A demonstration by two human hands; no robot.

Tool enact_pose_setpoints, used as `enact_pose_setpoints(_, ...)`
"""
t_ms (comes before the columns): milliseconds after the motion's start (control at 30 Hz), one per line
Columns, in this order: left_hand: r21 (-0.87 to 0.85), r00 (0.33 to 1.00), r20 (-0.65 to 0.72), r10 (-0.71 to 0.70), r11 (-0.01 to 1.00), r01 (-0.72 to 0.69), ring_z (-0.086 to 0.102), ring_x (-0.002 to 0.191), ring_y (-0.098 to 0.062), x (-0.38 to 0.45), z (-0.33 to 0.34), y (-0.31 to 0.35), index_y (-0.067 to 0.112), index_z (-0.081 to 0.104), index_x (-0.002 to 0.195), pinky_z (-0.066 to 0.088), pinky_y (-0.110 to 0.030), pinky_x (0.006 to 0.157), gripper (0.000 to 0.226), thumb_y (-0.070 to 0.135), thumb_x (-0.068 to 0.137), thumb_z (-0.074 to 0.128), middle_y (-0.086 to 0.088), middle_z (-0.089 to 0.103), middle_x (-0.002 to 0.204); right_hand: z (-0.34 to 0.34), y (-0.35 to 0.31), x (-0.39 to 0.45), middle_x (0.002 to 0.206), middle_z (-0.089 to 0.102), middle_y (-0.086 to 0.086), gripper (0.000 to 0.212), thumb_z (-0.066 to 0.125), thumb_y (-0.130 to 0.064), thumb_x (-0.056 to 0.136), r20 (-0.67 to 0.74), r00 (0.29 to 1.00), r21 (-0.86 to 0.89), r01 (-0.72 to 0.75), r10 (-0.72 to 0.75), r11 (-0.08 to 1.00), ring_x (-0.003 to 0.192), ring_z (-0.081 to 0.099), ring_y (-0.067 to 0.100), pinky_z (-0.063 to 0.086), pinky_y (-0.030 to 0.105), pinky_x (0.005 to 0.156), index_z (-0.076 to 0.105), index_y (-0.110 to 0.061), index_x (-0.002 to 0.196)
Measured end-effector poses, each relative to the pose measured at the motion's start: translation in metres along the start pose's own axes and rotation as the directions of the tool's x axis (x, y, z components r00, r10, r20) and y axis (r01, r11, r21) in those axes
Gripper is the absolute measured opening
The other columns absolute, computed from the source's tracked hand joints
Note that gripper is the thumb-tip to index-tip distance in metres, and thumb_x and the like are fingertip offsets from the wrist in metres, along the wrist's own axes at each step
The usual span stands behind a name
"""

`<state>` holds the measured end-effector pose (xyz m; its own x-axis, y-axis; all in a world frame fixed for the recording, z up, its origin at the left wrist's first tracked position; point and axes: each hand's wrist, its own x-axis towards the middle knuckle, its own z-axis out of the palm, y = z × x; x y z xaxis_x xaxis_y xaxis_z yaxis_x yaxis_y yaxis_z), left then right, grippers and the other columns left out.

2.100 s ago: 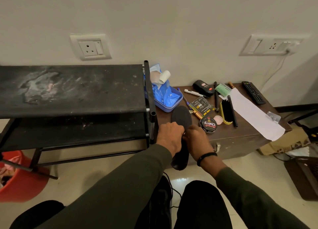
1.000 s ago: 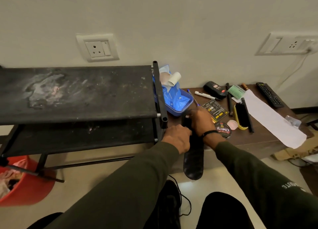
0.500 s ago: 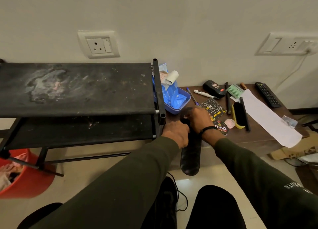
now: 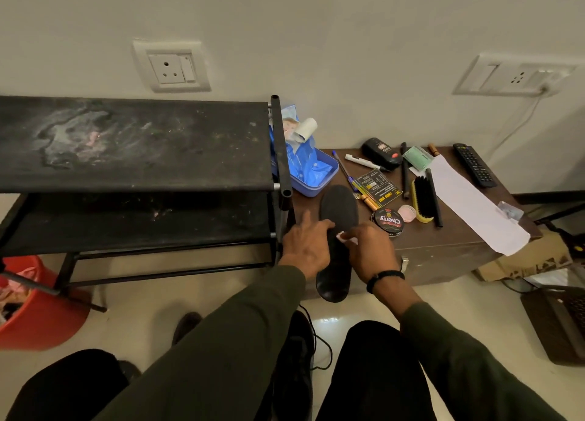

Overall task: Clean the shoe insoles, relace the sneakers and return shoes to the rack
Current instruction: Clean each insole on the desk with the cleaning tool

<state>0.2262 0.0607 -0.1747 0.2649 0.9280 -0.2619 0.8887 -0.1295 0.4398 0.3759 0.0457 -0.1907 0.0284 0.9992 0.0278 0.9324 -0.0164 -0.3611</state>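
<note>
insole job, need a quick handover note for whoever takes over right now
Left hand: rests on the insole, index finger out, steadying it.
Right hand: pinches a small pale wipe against the insole's middle.
Insole: toe end on the brown table, heel end hanging off the front edge.
Sneaker: on the floor between the knees, lace loose.
Rack: both visible shelves hold no shoes.
Done: an insole is out and being wiped.
Left: finish the wiping, refit, relace, put the shoes on the rack.
</note>
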Motion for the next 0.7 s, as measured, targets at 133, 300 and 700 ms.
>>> enact_pose_setpoints(133, -0.317, 0.985, -0.167, -0.040, 0.948, -0.015, 0.059, 0.119, -0.028, 0.000, 0.011, -0.004, 0.026, 0.050, 0.146, 0.051, -0.043, 0.101, 0.052, 0.007, 0.098, 0.052, -0.007, 0.061, 0.132, 0.015, -0.001, -0.015, 0.115, 0.069, 0.010, 0.023, 0.068, -0.005, 0.091, -0.127, 0.986, 0.100, -0.097, 0.109, 0.990, 0.103, 0.064, 0.026, 0.043, 0.024, 0.086, 0.077, -0.013, 0.111)
enact_pose_setpoints(300, -0.701, 0.941, -0.003, -0.337, 0.672, 0.239, 0.059, 0.122, -0.019, 0.013, 0.005, -0.001, 0.023, 0.061, 0.136, 0.047, -0.027, 0.102, 0.038, 0.017, 0.099, 0.057, 0.000, 0.067, 0.130, 0.006, 0.000, -0.004, 0.103, 0.076, 0.000, 0.014, 0.076, -0.022, 0.088, 0.025, 0.933, 0.550, -0.314, 0.360, 0.774, 0.099, 0.069, 0.020, 0.057, 0.040, 0.092, 0.079, -0.020, 0.102)
enact_pose_setpoints(700, -0.918, 0.947, -0.056, -0.315, 0.388, 0.075, 0.066, 0.113, -0.013, 0.057, 0.002, 0.011, 0.013, 0.066, 0.130, 0.052, -0.029, 0.102, 0.038, 0.001, 0.094, 0.065, -0.007, 0.070, 0.125, -0.012, 0.005, 0.039, 0.108, 0.075, -0.001, 0.020, 0.067, -0.013, 0.093, -0.215, 0.946, 0.411, -0.139, 0.244, 0.901, 0.100, 0.066, 0.015, 0.049, 0.026, 0.091, 0.079, -0.017, 0.108)
